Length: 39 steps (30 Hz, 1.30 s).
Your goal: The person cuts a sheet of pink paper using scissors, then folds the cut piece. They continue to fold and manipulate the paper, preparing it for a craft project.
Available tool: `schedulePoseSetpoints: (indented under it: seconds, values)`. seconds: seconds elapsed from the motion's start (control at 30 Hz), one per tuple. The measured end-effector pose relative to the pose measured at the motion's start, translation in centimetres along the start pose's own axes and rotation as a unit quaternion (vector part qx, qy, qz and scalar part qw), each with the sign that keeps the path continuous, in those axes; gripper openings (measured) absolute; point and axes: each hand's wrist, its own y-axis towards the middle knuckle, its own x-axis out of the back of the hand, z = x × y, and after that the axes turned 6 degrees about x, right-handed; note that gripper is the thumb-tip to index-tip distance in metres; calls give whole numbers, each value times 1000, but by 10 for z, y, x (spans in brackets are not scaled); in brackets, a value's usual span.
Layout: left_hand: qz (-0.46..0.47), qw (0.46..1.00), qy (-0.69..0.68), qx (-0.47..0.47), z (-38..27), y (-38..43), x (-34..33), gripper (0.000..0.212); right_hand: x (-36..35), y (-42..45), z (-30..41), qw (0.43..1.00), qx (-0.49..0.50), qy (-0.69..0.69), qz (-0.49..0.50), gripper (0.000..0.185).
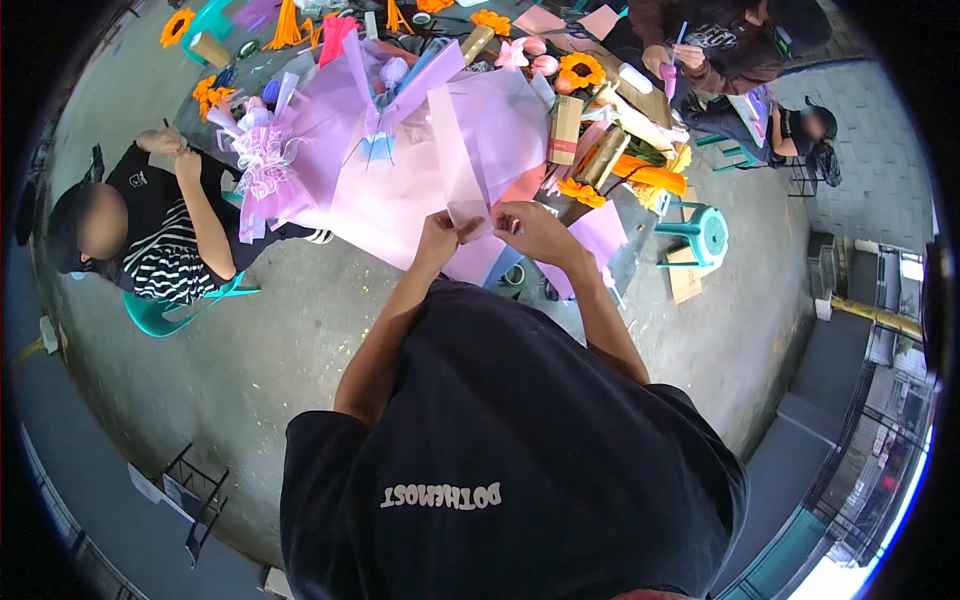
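My left hand (448, 234) grips the near end of a folded strip of pale pink wrapping paper (459, 161) between thumb and fingers. Just right of it, my right hand (523, 226) has its fingers bent close to the strip's near corner; whether it pinches the corner is too small to tell. Beneath both lie large pink and lilac wrapping sheets (390, 210). Farther back on them, a lilac-wrapped bouquet (394, 82) holds a purple yarn-like flower. To its left stands another lilac bouquet with a ribbon bow (266, 161).
Right of the sheets are a small cardboard box (565, 130), orange sunflowers (581, 70) and pink tulips (545, 65). One person (165, 217) sits at the left; another (720, 52) holds a pink glue gun (668, 79). A green stool (705, 234) stands at the right.
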Motion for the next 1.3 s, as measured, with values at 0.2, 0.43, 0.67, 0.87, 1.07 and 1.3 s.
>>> schedulePoseSetpoints:
  seconds: [0.2,0.43,0.67,0.87,1.07,1.3]
  values:
    - [9,997,-61,-51,12,1,-1,23,-4,11,7,995,50,-82,21,14]
    - [12,998,10,-60,15,-2,2,24,-9,15,2,986,47,-157,8,12]
    - [12,997,-30,-75,6,-11,-3,23,-11,15,0,975,60,-215,-9,12]
    - [41,997,-7,-66,3,-9,1,21,-6,13,18,973,59,-222,-11,11]
    - [43,995,-17,-85,-3,-15,-5,20,-7,8,18,971,91,-220,-37,9]
    - [45,995,-42,-83,-8,-21,-9,19,-4,2,25,966,54,-250,-35,27]
